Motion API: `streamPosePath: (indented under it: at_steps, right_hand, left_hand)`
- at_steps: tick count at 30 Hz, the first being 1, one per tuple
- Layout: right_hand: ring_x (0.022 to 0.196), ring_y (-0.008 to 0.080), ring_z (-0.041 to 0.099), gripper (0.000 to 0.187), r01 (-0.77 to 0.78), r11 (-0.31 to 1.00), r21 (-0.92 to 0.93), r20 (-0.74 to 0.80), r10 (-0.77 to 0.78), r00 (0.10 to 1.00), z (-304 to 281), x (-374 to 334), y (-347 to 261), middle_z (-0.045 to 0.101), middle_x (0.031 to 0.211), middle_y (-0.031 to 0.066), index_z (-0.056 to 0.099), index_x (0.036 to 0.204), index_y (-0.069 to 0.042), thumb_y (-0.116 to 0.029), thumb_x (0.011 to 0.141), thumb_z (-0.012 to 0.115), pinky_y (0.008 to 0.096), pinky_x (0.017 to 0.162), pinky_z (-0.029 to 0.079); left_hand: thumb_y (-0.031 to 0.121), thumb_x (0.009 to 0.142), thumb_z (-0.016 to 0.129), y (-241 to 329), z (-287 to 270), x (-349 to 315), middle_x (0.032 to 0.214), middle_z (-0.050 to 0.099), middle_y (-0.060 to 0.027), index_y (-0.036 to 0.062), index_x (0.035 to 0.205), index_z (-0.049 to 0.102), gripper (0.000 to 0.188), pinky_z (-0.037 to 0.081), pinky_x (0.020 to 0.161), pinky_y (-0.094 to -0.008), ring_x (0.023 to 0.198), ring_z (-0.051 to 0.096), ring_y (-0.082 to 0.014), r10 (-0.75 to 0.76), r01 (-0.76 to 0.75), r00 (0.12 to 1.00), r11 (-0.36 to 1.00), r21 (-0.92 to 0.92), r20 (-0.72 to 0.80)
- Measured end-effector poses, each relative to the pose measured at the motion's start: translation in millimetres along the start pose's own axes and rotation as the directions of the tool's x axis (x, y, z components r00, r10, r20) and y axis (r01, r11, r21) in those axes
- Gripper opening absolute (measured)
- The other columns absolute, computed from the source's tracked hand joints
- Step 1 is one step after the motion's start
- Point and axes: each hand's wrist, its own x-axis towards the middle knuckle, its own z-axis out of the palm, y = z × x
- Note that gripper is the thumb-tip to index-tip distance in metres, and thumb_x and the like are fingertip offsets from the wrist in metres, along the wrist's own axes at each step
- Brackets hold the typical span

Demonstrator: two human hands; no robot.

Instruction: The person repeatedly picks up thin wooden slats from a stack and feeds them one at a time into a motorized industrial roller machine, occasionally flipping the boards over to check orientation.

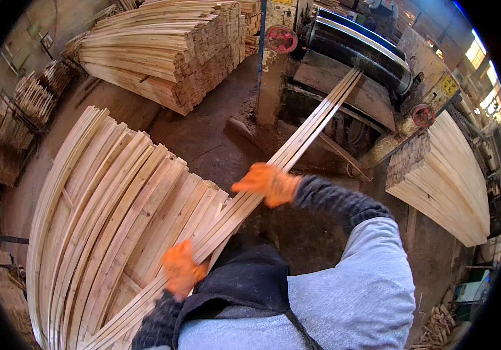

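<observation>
A bundle of long, narrow wooden strips (pixel 312 135) runs diagonally from the lower left to the feed plate (pixel 344 87) of a machine at the upper right. My right hand (pixel 269 184), in an orange glove, is closed over the bundle from above near its middle. Further back along the same strips, my left hand (pixel 182 269), also gloved in orange, grips their side; some of its fingers are hidden. At the bundle's far end, the strips reach up to the machine's dark roller (pixel 355 49). Their near end passes over a stack of boards (pixel 128 216).
A large stack of lumber (pixel 163 52) stands at the upper left, another pile (pixel 437 175) at the right. Red handwheels (pixel 281 39) sit on the machine's frame. A loose timber piece (pixel 244 131) lies on the floor. Wood scraps (pixel 440 326) are heaped at the lower right.
</observation>
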Motion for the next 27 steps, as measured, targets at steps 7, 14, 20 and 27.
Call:
streamPosePath:
  at_steps: [7, 14, 20, 27]
  right_hand:
    - [0.114, 0.0274, 0.066, 0.084, -0.045, 0.991, -0.125, 0.007, 0.046, 0.999, 33.1, 32.1, 2.3, 0.07, 0.124, 0.0075, 0.058, 0.142, -0.02, -0.013, 0.062, 0.083, 0.0418, 0.105, 0.048]
    - [0.132, 0.0283, 0.056, 0.085, -0.237, 0.947, -0.215, 0.042, 0.252, 0.967, 7.5, -19.6, 68.2, 0.066, 0.134, 0.0048, 0.06, 0.139, -0.023, -0.004, 0.059, 0.082, 0.043, 0.122, 0.033]
    - [0.142, 0.03, 0.047, 0.089, -0.511, 0.775, -0.371, -0.205, 0.469, 0.859, 23.8, -54.9, 102.6, 0.057, 0.147, 0.0075, 0.052, 0.147, -0.021, 0.0, 0.065, 0.077, 0.0438, 0.128, 0.025]
    - [0.129, 0.0292, 0.058, 0.097, -0.134, 0.975, -0.176, 0.134, 0.158, 0.978, 8.4, 27.0, 2.2, 0.062, 0.139, 0.0098, 0.048, 0.153, -0.02, -0.004, 0.062, 0.076, 0.0459, 0.123, 0.032]
  left_hand:
    - [0.032, 0.07, 0.082, 33.0, 19.5, 77.9, 0.107, 0.068, -0.0227, -0.0005, 0.139, 0.052, 0.081, 0.051, 0.083, -0.0498, 0.099, 0.064, -0.0426, 0.196, -0.217, 0.963, 0.971, -0.104, -0.183]
    - [0.028, 0.065, 0.088, -58.5, -16.6, -72.5, 0.109, 0.068, -0.0224, -0.0012, 0.143, 0.051, 0.091, 0.051, 0.088, -0.049, 0.1, 0.065, -0.041, -0.014, 0.014, 1.0, 0.999, -0.031, 0.002]
    - [0.026, 0.059, 0.09, -168.1, -17.9, -247.7, 0.112, 0.069, -0.0181, 0.0067, 0.142, 0.054, 0.093, 0.051, 0.089, -0.0492, 0.103, 0.065, -0.0388, -0.249, 0.268, 0.962, 0.94, 0.21, -0.112]
    - [0.026, 0.062, 0.086, -98.0, -32.2, -170.1, 0.105, 0.068, -0.0171, 0.0074, 0.125, 0.061, 0.07, 0.05, 0.085, -0.05, 0.098, 0.064, -0.0404, -0.204, 0.212, 0.973, 0.975, 0.071, -0.104]
